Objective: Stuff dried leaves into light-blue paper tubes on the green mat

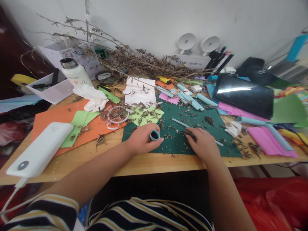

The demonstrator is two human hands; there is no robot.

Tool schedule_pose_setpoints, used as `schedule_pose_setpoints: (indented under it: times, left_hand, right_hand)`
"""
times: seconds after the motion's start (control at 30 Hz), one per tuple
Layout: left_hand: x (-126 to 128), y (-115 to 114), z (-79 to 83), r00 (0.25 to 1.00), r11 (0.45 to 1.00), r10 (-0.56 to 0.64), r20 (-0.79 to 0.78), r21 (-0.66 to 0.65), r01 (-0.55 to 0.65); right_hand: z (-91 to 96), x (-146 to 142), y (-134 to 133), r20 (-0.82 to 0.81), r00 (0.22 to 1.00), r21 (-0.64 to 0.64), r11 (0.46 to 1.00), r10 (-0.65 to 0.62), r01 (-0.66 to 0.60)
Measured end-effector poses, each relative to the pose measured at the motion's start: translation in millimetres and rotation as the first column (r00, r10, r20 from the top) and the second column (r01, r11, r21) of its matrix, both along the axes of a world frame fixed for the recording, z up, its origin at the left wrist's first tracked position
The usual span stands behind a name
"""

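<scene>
Left hand [141, 139] gripping blue paper roll [154, 135], apparently keeping it coiled; right hand [203, 142] palm-down on green mat [175, 112], grasp indiscernible.

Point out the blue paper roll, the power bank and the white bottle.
blue paper roll [154, 135]: head view, its open end.
power bank [40, 149]: head view, middle of its top face.
white bottle [77, 77]: head view, its body below the cap.

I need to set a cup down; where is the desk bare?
Bare wood lies along the front edge, between the power bank, the orange paper and the green mat. Behind, twigs, paper rolls and scraps crowd everything.
</scene>
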State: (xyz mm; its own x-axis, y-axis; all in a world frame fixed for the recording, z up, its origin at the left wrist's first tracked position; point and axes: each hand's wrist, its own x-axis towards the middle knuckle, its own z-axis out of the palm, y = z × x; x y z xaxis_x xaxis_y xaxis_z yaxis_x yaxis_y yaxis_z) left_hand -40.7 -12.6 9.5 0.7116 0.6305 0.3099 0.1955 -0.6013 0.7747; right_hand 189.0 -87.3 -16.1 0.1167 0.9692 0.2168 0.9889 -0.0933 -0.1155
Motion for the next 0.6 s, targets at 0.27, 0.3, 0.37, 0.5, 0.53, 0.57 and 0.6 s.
schedule_pose_setpoints:
  times: [0.27,0.3,0.37,0.5,0.53,0.57,0.6]
  left_hand:
    - [0,2,-2.3,0.997,0.996,-0.076,-0.014,-0.046,0.075]
    - [0,2,-2.6,0.997,0.995,-0.082,-0.007,-0.056,0.081]
    - [-1,2,-3.1,0.996,0.993,-0.088,0.003,-0.072,0.088]
    - [-1,2,-4.7,0.996,0.991,-0.086,0.022,-0.099,0.088]
    - [-1,2,-5.2,0.996,0.991,-0.080,0.033,-0.104,0.083]
    - [-1,3,-5.6,0.997,0.992,-0.071,0.043,-0.105,0.075]
    - [-1,3,-5.9,0.997,0.993,-0.062,0.049,-0.102,0.067]
  right_hand:
    - [29.1,74,20,-0.319,0.877,0.038,0.919,-0.360,0.392]
    - [30.2,87,27,-0.318,0.869,0.019,0.914,-0.379,0.405]
    - [28.1,107,40,-0.283,0.877,-0.045,0.919,-0.389,0.393]
    - [14.0,121,54,-0.177,0.926,-0.160,0.938,-0.333,0.307]
    - [10.5,120,55,-0.154,0.934,-0.171,0.940,-0.321,0.295]
    - [7.6,119,55,-0.132,0.940,-0.175,0.941,-0.315,0.291]
    - [5.3,117,54,-0.113,0.944,-0.174,0.941,-0.311,0.290]
